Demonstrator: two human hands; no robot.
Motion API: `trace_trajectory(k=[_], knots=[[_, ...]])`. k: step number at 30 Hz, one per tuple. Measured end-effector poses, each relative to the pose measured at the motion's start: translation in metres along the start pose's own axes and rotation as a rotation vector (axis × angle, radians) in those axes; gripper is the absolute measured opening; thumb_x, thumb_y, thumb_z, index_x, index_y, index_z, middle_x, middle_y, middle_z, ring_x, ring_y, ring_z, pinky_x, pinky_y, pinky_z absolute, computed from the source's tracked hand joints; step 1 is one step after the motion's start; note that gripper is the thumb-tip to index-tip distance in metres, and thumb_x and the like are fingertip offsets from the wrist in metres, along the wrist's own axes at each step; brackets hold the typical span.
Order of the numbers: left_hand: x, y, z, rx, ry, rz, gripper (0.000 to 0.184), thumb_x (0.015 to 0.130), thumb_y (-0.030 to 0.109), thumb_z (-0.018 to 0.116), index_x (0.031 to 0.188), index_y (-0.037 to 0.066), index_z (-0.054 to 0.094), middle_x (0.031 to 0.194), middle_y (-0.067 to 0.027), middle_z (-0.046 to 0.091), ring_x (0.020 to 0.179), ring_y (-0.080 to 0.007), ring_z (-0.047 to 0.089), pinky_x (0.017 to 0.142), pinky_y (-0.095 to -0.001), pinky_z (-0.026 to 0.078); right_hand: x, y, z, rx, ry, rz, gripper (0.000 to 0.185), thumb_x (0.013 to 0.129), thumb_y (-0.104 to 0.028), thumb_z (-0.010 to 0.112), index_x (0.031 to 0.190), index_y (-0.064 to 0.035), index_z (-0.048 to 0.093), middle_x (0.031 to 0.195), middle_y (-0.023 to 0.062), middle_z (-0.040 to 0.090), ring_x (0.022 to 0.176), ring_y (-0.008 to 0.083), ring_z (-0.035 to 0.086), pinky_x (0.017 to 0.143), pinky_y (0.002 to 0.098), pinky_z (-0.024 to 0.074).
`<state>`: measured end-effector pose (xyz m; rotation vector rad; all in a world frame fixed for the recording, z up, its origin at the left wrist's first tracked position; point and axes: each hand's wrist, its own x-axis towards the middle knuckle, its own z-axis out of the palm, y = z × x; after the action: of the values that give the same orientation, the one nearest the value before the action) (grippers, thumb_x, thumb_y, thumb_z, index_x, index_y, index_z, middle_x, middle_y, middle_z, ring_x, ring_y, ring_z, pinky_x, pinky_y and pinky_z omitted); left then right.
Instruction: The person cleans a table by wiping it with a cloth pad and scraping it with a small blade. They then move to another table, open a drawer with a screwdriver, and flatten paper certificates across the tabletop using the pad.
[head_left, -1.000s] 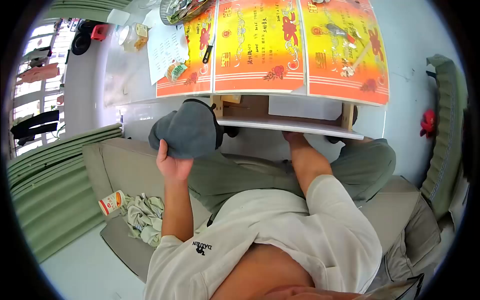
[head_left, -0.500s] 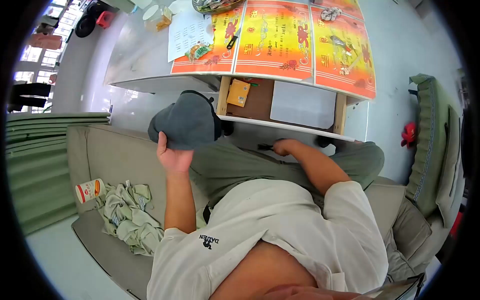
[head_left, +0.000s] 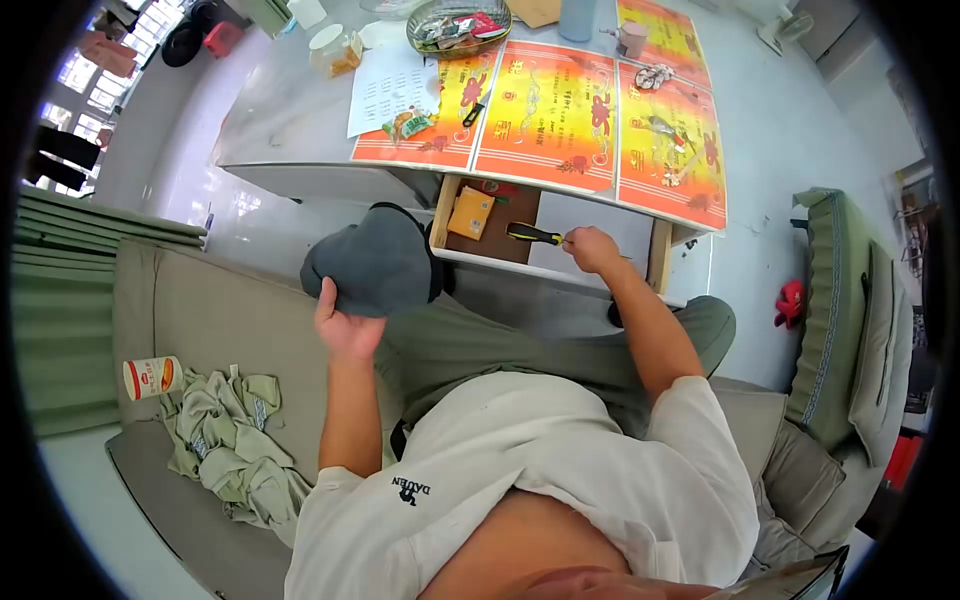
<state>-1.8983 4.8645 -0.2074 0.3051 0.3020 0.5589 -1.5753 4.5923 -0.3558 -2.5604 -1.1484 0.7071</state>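
Observation:
A dark grey cloth cap [head_left: 370,262] is held up by my left hand [head_left: 350,325], its thumb on the near side and its other fingers hidden behind the cloth. Over the open drawer [head_left: 515,262] my right hand [head_left: 592,248] is closed around one end of a black and yellow screwdriver-like tool [head_left: 534,234], whose thick handle points left. Inside the drawer are an orange-yellow packet [head_left: 470,213] on the left and a whitish flat sheet [head_left: 585,232] under my right hand.
On the table [head_left: 270,115] are red and yellow certificates [head_left: 545,110], a black-handled knife [head_left: 473,115], a basket of packets [head_left: 458,48] and a jar [head_left: 335,50]. Crumpled green cloth [head_left: 232,445] and a labelled can [head_left: 152,377] lie on the sofa [head_left: 225,300].
My right hand has risen from below the drawer front to above the drawer, with the tool in it. My left hand still holds the cap. The view has shifted, showing more of the table.

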Motion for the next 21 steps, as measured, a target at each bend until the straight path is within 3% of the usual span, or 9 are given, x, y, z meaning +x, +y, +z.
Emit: trace_trajectory(k=[4,5,7,11,12,13,15,18,21], knots=[[-0.007,-0.002,-0.002,0.037,0.002,-0.031,0.06,0.098,0.036,0.051,0.148,0.003,0.039,0.153,-0.014,0.04,0.141,-0.0353,0.036,0.119,-0.0545,0.022,0.043,0.061,0.062,0.114,-0.144,-0.126,0.023,0.089,-0.025,0.061,0.091,-0.0049,0.073,0.089,0.0186,0.069,0.083,0.037,0.065,0.077,0.0441,0.0518],[-0.009,-0.001,0.0,0.038,-0.012,-0.041,0.059,0.099,0.035,0.051,0.147,0.004,0.039,0.153,-0.0133,0.04,0.141,-0.0346,0.036,0.119,-0.0543,0.022,0.048,0.065,0.066,0.159,-0.264,-0.073,0.026,0.088,-0.026,0.061,0.094,-0.0038,0.073,0.098,0.0201,0.07,0.091,0.0401,0.065,0.084,0.046,0.0522],[-0.011,-0.001,0.004,0.034,-0.051,-0.082,0.057,0.099,0.035,0.049,0.147,0.005,0.04,0.153,-0.0119,0.04,0.141,-0.0332,0.037,0.119,-0.0539,0.023,0.049,0.063,0.066,0.132,-0.27,-0.163,0.028,0.088,-0.027,0.061,0.099,-0.005,0.074,0.104,0.0219,0.069,0.097,0.0389,0.064,0.089,0.0454,0.0509],[-0.005,-0.008,-0.001,0.011,-0.034,-0.07,0.058,0.099,0.035,0.049,0.148,0.005,0.039,0.154,-0.0122,0.04,0.143,-0.0342,0.035,0.119,-0.0554,0.02,0.034,0.054,0.066,0.186,-0.001,-0.113,0.036,0.09,-0.03,0.062,0.113,-0.0033,0.07,0.11,0.0203,0.069,0.103,0.0356,0.065,0.09,0.0411,0.0513],[-0.004,-0.013,0.007,0.018,0.102,-0.052,0.059,0.099,0.035,0.05,0.148,0.005,0.038,0.154,-0.0122,0.039,0.143,-0.0342,0.034,0.119,-0.0562,0.02,0.026,0.042,0.053,0.213,-0.004,-0.051,0.038,0.09,-0.032,0.062,0.114,-0.0028,0.07,0.113,0.0203,0.068,0.104,0.0366,0.065,0.091,0.0415,0.0513],[-0.001,-0.017,0.007,0.013,0.059,-0.074,0.058,0.099,0.035,0.051,0.148,0.005,0.039,0.154,-0.0128,0.04,0.142,-0.0349,0.035,0.119,-0.0564,0.021,0.01,0.025,0.03,0.241,-0.008,0.006,0.04,0.091,-0.033,0.063,0.115,-0.0023,0.069,0.116,0.0204,0.067,0.105,0.0376,0.064,0.091,0.0419,0.0513],[0.004,-0.022,0.006,0.006,-0.02,-0.106,0.058,0.098,0.035,0.052,0.146,0.005,0.041,0.153,-0.0141,0.041,0.142,-0.0362,0.036,0.118,-0.0568,0.022,-0.034,-0.007,0.002,0.346,0.179,-0.089,0.042,0.089,-0.036,0.065,0.117,-0.0036,0.069,0.118,0.0196,0.067,0.107,0.0379,0.063,0.092,0.0432,0.0512],[0.01,-0.032,0.014,0.016,0.041,-0.143,0.057,0.099,0.036,0.051,0.146,0.006,0.042,0.153,-0.0126,0.041,0.142,-0.0342,0.036,0.119,-0.0555,0.022,-0.078,-0.026,-0.016,0.087,-0.094,-0.174,0.042,0.086,-0.036,0.07,0.113,-0.0044,0.069,0.115,0.0178,0.067,0.109,0.0367,0.062,0.089,0.0443,0.0516],[0.017,-0.04,0.02,0.056,-0.008,-0.175,0.057,0.098,0.036,0.052,0.146,0.007,0.042,0.153,-0.0116,0.041,0.141,-0.0329,0.037,0.119,-0.0547,0.023,-0.068,0.0,0.003,0.0,-0.018,-0.169,0.038,0.08,-0.032,0.076,0.106,-0.0046,0.069,0.113,0.0153,0.065,0.107,0.0358,0.062,0.088,0.046,0.0515]])
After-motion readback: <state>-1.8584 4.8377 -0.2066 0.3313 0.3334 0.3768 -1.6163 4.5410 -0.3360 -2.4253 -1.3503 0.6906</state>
